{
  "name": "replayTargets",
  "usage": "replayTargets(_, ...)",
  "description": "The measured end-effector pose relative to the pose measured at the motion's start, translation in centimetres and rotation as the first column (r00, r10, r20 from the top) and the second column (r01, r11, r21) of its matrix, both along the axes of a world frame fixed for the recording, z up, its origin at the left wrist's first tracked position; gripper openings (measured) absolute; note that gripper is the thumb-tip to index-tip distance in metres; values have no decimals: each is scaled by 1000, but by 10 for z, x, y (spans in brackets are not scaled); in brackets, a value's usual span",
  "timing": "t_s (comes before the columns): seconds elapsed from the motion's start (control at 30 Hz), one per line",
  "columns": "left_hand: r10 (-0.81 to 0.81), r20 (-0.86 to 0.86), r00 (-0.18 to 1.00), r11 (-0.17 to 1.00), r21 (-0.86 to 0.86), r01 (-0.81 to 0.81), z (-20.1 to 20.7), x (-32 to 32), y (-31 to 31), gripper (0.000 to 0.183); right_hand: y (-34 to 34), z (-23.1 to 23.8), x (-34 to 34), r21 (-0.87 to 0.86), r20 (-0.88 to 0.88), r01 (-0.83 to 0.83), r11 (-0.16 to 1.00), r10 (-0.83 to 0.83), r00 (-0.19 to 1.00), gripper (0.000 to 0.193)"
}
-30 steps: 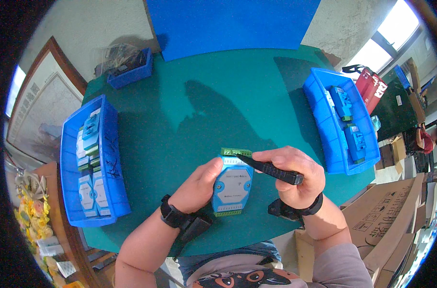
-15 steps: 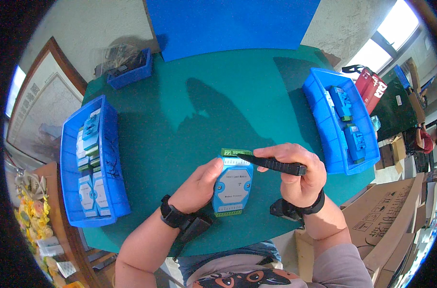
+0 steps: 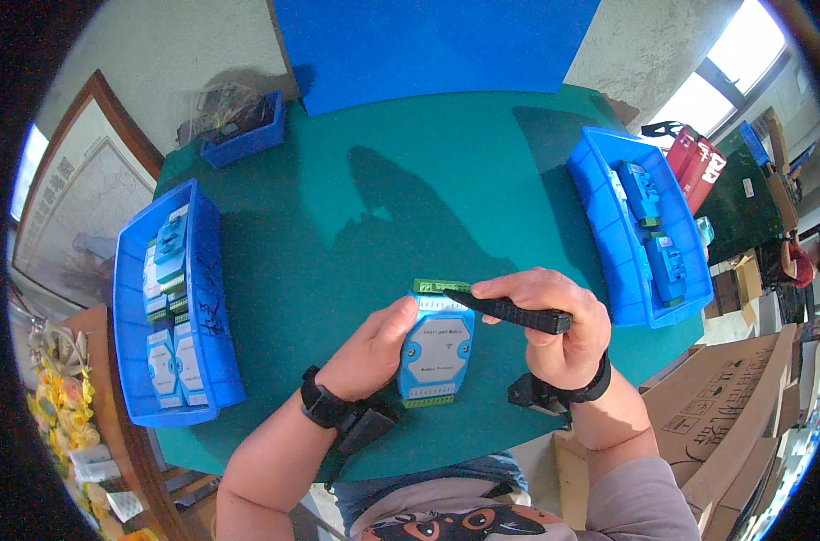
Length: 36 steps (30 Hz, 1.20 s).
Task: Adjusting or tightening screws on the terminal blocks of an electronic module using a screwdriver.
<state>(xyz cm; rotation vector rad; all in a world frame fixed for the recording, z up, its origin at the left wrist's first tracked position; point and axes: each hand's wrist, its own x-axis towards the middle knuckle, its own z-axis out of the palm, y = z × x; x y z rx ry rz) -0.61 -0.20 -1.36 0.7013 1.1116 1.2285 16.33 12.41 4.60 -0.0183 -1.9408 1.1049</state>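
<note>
Left hand (image 3: 369, 353): your fingers are gripping the left edge of the blue module, with the thumb near its top; the fingers below are hidden.
Blue module (image 3: 435, 352): it is just right of your left hand, label side up, with one green connector (image 3: 423, 287) at the far end and one green strip (image 3: 428, 401) at the near end.
Right hand (image 3: 570, 338): your fingers are closed around a black tool (image 3: 522, 316).
Tool tip: it points left from your right hand, at the far green connector; you cannot tell if it touches.
Wrist straps: a black one (image 3: 324, 401) is behind your left hand, another (image 3: 592, 388) behind your right.
Left bin (image 3: 213, 316): this blue box is left of your left hand, with more modules inside.
Right bin (image 3: 599, 239): this blue box is past your right hand, with blue modules (image 3: 668, 269) inside.
Table (image 3: 274, 307): green, under your hands.
</note>
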Motion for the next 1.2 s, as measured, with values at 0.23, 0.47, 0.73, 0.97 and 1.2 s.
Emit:
replayTargets(0.23,-11,27,1000,1000,-10,12,0,-1,-1,60,1,1,2,60,16,-7,998,6,1000,27)
replayTargets(0.47,-12,71,997,1000,-24,14,10,1,1,59,-1,-10,5,15,-173,2,1000,1,985,26)
replayTargets(0.73,-21,65,998,1000,-9,22,2,-1,-1,60,-5,-13,0,-50,-148,-47,998,39,988,27)
replayTargets(0.97,-3,134,991,1000,-23,6,10,2,-1,54,-2,-6,-4,158,-84,27,987,-14,996,32)
replayTargets(1.2,-4,72,997,1000,0,4,3,0,-1,56,-2,-4,-4,149,-40,-14,989,20,999,26)
